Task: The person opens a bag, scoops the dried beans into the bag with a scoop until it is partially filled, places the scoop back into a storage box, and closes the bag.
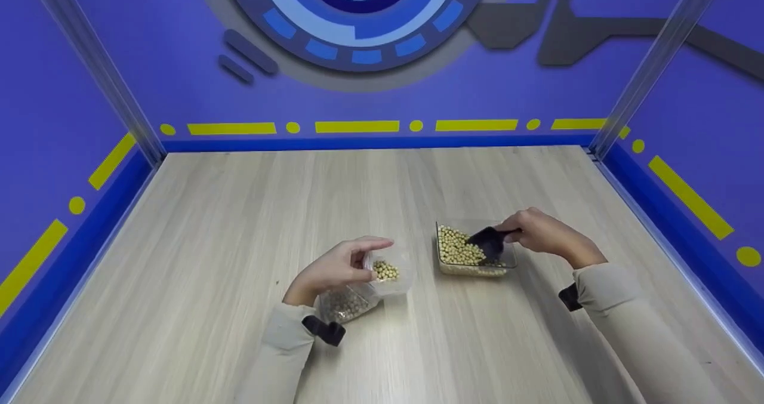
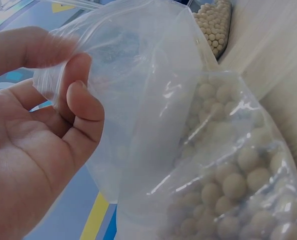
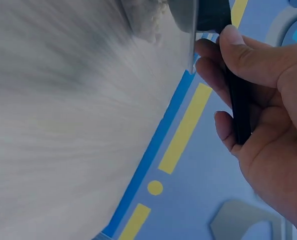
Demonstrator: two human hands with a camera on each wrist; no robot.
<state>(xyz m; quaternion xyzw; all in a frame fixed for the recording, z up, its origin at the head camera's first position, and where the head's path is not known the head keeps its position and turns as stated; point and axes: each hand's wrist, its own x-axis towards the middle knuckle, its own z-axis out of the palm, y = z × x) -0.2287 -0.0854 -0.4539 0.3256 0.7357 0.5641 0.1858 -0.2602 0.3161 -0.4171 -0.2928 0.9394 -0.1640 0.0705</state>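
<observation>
My left hand (image 1: 337, 268) pinches the upper edge of a clear zip bag (image 1: 401, 278) that stands with its mouth spread. Round, pale beads (image 2: 233, 186) fill its lower part, seen through the plastic in the left wrist view. To the right, a clear rectangular container (image 1: 477, 271) holds many small yellowish beads (image 1: 455, 250). My right hand (image 1: 540, 231) grips the handle of a black scoop (image 1: 490, 246), whose bowl dips into the beads at the container's right side. In the right wrist view, fingers and thumb wrap the black handle (image 3: 238, 105).
Both the bag and the container are on a light wooden table (image 1: 239, 213). Blue-purple panels (image 1: 382, 108) with yellow markings enclose its back and sides. A black strap (image 1: 324, 330) circles the left wrist, another (image 1: 570, 296) the right.
</observation>
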